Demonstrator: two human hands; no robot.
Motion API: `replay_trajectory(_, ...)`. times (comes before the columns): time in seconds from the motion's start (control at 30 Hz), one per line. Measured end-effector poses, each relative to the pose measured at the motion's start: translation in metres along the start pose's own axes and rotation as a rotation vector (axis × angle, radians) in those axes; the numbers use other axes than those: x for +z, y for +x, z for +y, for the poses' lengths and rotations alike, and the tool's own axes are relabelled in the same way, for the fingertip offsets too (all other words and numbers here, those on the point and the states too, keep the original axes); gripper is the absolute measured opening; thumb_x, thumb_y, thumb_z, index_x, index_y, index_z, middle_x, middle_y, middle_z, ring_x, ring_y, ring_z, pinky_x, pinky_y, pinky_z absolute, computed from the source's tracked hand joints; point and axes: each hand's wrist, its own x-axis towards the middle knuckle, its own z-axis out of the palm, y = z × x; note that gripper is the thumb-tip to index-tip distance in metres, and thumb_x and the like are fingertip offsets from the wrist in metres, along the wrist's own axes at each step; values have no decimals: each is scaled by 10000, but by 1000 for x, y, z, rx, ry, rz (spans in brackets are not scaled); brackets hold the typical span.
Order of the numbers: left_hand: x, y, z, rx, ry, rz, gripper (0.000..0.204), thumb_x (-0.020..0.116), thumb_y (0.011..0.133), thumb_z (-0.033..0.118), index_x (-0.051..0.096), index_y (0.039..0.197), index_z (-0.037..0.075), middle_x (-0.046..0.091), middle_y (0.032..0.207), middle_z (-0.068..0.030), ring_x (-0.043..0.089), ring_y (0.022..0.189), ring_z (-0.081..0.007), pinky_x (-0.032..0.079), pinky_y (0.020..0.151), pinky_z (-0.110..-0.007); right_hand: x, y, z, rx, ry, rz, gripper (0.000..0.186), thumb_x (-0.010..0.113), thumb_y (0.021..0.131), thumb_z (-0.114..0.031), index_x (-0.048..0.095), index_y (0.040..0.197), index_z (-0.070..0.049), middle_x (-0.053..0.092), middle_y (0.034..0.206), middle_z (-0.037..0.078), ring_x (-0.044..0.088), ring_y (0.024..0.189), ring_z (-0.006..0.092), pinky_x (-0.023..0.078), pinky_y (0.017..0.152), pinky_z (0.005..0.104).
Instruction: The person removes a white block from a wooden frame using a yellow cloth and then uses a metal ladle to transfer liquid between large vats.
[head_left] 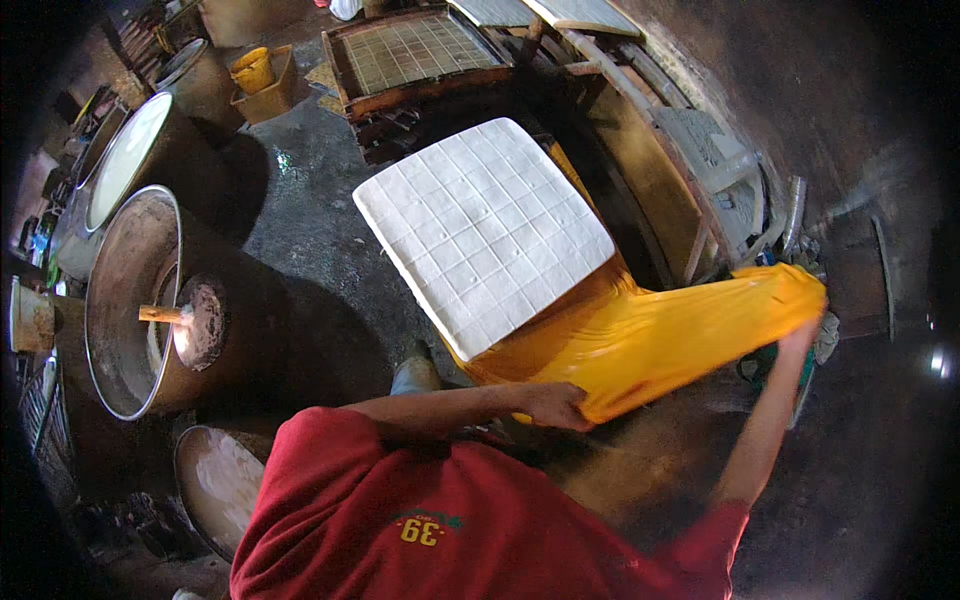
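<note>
A wet yellow cloth [660, 335] is stretched sideways between my two hands. My left hand [557, 405] is closed on its near edge, just below the white slab. Out to the right, my right hand [800, 335] grips the cloth's far end, with the arm extended and the fingers partly covered by the fabric. The thick square white slab [485, 225], which looks like tofu, has a grid of lines on its top. It lies tilted in front of me, and the cloth runs out from under its near right side. What supports the slab is mostly hidden.
Large metal vats [135, 300] stand along the left, one with a wooden-handled ladle [200, 325]. A wooden frame with a grid [415, 50] is at the back. Wooden boards [640, 165] and a wooden trough lie to the right. A yellow bucket [252, 70] stands farther back on the wet floor.
</note>
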Motion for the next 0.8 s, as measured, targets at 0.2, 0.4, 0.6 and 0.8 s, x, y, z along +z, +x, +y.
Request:
replay_trajectory(0.2,-21,-25,-84,-238,355,98,437,554,758,418,615,817,-11,620,739,-185,597,625,-298,455,572,-436,-13,55,160,18,-183,695,162,390,919,-243,438,1016,-122,572,967,70,591,843,212,507,734,359)
replay_trajectory(0.4,-27,-126,-195,-373,471,-50,384,519,808,353,575,1011,32,588,998,-181,557,958,-313,444,797,-406,35,-26,346,627,-791,314,235,529,788,-144,410,990,-154,501,806,53,483,464,132,313,319,207)
replay_trajectory(0.6,-48,-330,-291,-463,-359,951,365,538,797,235,539,1109,47,591,1004,-105,576,837,-227,455,728,-352,202,-150,454,831,-48,607,465,500,848,-398,386,1229,-155,480,1128,89,518,935,270,455,728,428)
replay_trajectory(0.8,-68,-462,-253,-824,-973,1580,251,452,881,283,524,1056,119,581,881,-30,562,674,-140,425,627,-291,292,-182,485,674,188,813,592,495,832,-474,398,1259,-76,478,1216,61,432,1125,235,329,940,405)
